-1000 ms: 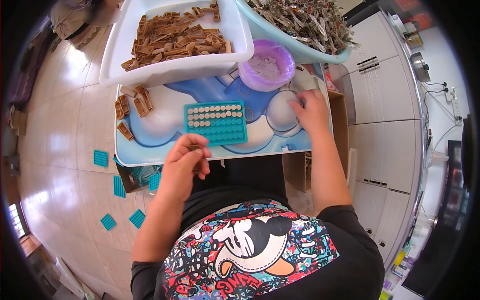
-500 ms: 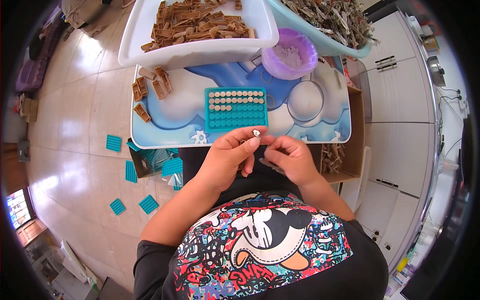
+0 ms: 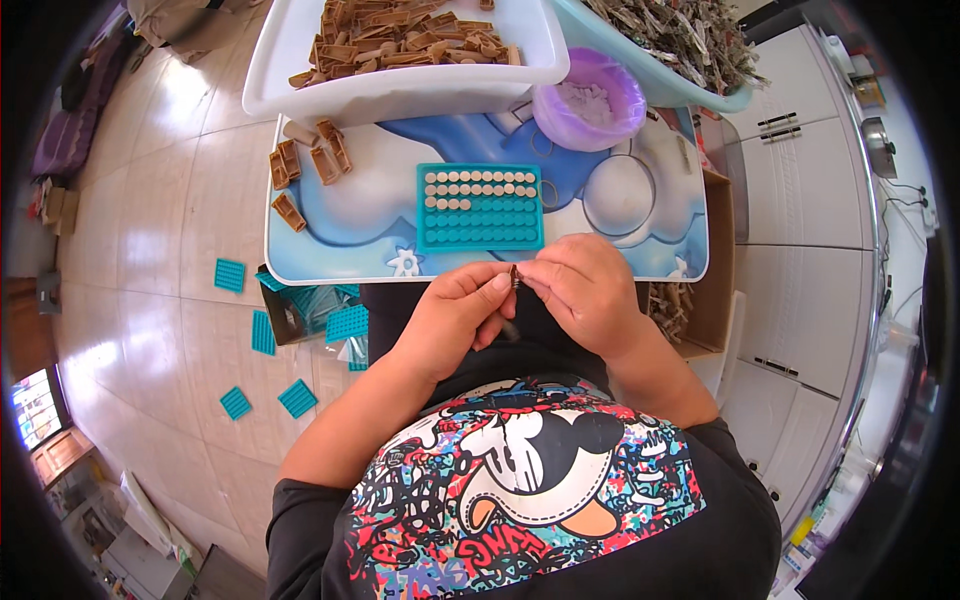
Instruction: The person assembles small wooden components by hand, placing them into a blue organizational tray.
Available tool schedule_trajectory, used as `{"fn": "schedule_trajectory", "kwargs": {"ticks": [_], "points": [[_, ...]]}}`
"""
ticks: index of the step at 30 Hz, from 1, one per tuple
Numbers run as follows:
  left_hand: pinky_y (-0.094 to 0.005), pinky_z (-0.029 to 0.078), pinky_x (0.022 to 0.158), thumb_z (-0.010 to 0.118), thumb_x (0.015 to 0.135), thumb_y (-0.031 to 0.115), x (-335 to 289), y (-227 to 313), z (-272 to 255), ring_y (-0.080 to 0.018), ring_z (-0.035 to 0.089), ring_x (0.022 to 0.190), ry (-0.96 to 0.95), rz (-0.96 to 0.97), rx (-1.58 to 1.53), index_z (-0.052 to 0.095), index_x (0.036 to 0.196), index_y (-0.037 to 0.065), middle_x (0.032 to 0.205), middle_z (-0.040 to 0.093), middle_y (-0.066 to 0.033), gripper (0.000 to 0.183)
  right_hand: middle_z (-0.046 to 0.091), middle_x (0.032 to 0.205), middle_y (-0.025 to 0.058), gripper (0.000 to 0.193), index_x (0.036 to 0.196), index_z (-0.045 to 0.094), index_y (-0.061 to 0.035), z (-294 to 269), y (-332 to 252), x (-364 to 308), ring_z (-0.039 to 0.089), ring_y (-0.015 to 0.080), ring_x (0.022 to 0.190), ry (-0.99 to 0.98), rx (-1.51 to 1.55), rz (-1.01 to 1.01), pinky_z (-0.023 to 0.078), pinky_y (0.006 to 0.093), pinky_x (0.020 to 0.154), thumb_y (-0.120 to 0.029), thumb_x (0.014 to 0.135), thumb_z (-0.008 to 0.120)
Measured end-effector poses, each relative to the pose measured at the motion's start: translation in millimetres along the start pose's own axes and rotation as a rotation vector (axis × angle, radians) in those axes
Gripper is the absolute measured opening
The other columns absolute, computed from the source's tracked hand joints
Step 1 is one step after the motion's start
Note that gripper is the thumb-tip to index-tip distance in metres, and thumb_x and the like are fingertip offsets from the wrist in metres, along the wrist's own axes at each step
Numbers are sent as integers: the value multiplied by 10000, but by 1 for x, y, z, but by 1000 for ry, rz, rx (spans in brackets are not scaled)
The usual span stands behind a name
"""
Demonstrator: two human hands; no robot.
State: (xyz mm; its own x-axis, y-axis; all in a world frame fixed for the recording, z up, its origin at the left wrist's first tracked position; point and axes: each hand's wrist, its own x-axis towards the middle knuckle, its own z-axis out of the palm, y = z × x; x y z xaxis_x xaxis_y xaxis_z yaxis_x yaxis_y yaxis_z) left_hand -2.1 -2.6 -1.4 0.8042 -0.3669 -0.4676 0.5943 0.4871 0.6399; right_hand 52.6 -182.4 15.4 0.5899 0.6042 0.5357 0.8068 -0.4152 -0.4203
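Observation:
My left hand (image 3: 462,312) is closed just off the table's near edge, pinching a small dark piece (image 3: 515,280) between thumb and forefinger. From the other side my right hand (image 3: 583,295) meets it, thumb and fingers pressed together at the tip of that piece. What the right fingers themselves grip is hidden. Just beyond both hands lies a teal tray (image 3: 480,235) with rows of round cups. Pale round discs (image 3: 479,189) fill its two far rows and the left part of the third; the nearer cups hold none.
Behind the tray stand a white bin (image 3: 400,100) of brown pieces, a purple-lined bowl (image 3: 630,105) of pale lumps, and a light-blue tub (image 3: 690,92) of dry grey-brown scraps. Loose brown pieces (image 3: 289,212) lie at the table's left. Teal trays (image 3: 297,398) are on the floor.
My right hand has moved up and inward, and its fingertips now meet the piece in my left hand. The view has shifted slightly; the discs in the tray look the same.

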Motion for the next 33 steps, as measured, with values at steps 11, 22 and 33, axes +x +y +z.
{"fn": "schedule_trajectory", "kwargs": {"ticks": [11, 22, 33], "points": [[-181, 377, 478, 549, 909, 142, -1, 2, 9, -32, 461, 564, 63, 71, 293, 571, 1125, -9, 734, 538, 14, 265, 594, 788, 64, 194, 828, 608, -56, 2, -6, -1, 584, 256, 727, -5, 1, 43, 451, 359, 630, -53, 660, 706], [-216, 414, 549, 411, 946, 126, -4, 18, -4, -92, 479, 554, 205, 318, 5, 468, 1148, 15, 926, 608, -69, 237, 572, 817, 67, 127, 788, 609, -67, -11, -13, 8, 554, 255, 744, -141, 42, 220, 434, 356, 661, -41, 685, 678], [-308, 453, 864, 535, 929, 210, 5, -4, -3, -153, 564, 991, -13, 129, -552, 492, 1181, 54, 1074, 588, -60, 299, 558, 939, 99, 142, 809, 646, -70, 28, -20, 8, 547, 230, 844, 190, 362, 292, 442, 306, 700, -1, 702, 709]]}}
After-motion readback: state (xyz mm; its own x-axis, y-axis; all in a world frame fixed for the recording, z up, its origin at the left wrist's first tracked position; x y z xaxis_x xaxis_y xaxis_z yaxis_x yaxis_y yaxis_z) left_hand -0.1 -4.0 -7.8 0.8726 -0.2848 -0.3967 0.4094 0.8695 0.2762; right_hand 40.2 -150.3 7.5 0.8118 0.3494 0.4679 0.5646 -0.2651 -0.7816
